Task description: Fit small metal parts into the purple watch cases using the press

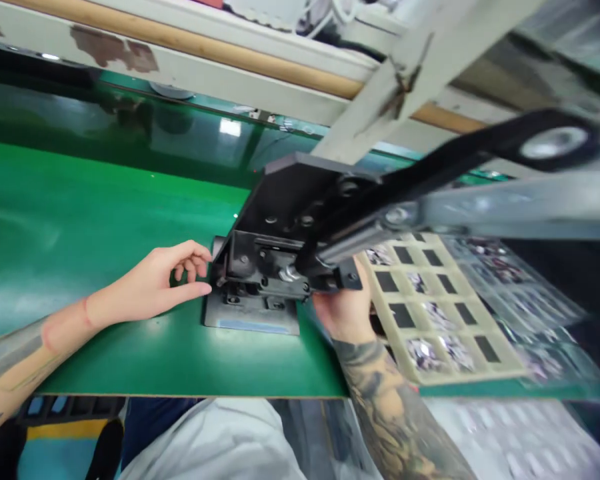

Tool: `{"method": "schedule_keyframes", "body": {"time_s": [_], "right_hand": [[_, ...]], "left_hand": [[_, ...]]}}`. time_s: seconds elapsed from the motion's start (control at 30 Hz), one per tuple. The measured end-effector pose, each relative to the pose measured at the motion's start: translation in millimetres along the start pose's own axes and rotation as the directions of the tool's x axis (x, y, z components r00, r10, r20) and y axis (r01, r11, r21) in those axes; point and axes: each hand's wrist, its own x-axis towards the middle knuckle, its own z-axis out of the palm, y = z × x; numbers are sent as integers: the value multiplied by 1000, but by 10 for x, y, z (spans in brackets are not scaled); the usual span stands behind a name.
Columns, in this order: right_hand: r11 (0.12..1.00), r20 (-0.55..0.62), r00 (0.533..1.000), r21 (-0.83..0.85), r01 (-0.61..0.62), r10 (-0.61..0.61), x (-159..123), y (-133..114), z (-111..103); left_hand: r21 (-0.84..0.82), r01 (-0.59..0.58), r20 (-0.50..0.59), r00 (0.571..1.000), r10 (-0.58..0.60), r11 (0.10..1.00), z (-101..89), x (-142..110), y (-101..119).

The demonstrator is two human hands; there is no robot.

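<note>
A black metal press-like device (285,200) stands on the green work surface (155,360), with a long black lever (460,150) reaching up to the right. Its flat base plate (253,325) shows at the front. At its left side is my left hand (167,280), thumb and loosely curved fingers apart, with the fingertips close to or touching the device. Nothing shows between them. My right hand (347,310) is at the device's right side, under the lever. Its fingers are hidden behind the device, so I cannot make out what they hold.
Right of the device lies a cream compartment tray (473,380) with small shiny parts and dark pads. Clear plastic trays (575,360) with parts lie beyond it. A worn pale beam (205,73) crosses the back. A white tray (525,440) sits below the table edge at right.
</note>
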Motion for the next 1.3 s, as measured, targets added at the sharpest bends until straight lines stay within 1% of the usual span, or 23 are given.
{"method": "schedule_keyframes", "body": {"time_s": [0.03,0.07,0.1,0.2,0.3,0.37,0.5,0.67,0.8,0.93,1.0,1.03,1.1,1.17,1.2,1.23,1.27,1.3], "right_hand": [[1000,15,1000,14,-6,6,-8,13,22],[1000,5,1000,28,-7,7,-17,22,39],[999,-14,1000,40,-3,3,-26,26,49],[998,-21,1000,60,-7,8,-58,21,40],[997,32,999,74,-8,5,-80,10,24],[997,58,998,73,-8,4,-73,8,43],[996,66,998,88,-25,19,28,8,159],[994,123,992,96,-45,33,209,2,303],[992,125,992,121,-44,28,269,3,365],[988,23,999,146,39,-43,169,-79,348],[985,-13,997,155,78,-77,27,-190,320],[983,-9,996,162,85,-85,-67,-257,308],[982,37,996,173,77,-85,-279,-376,298],[986,144,989,163,12,-35,-483,-426,304],[989,216,976,145,-42,10,-564,-416,312],[988,297,953,114,-104,66,-624,-385,324],[984,378,917,72,-165,126,-660,-338,341],[976,455,872,25,-217,183,-673,-281,364]], "left_hand": [[72,-37,17,999,36,997,32,-7,-11],[135,-64,30,998,61,989,63,-10,-26],[190,-84,43,996,77,978,92,-11,-43],[343,-149,102,987,121,927,162,-14,-93],[479,-235,159,971,179,846,212,-23,-127],[518,-260,159,965,207,815,238,-24,-145],[512,-265,126,964,234,817,248,9,-176],[427,-196,48,980,195,883,205,76,-209],[387,-159,17,986,166,908,184,112,-196],[366,-164,13,985,171,916,181,122,-173],[346,-166,0,984,176,923,195,113,-195],[338,-157,-18,985,174,928,206,105,-214],[323,-130,-72,984,162,938,233,81,-247],[312,-126,-140,974,176,942,258,52,-241],[312,-134,-181,963,198,941,268,39,-214],[311,-150,-227,947,227,938,278,28,-170],[306,-169,-264,930,254,937,288,20,-112],[288,-186,-284,920,269,940,299,16,-46]]}}
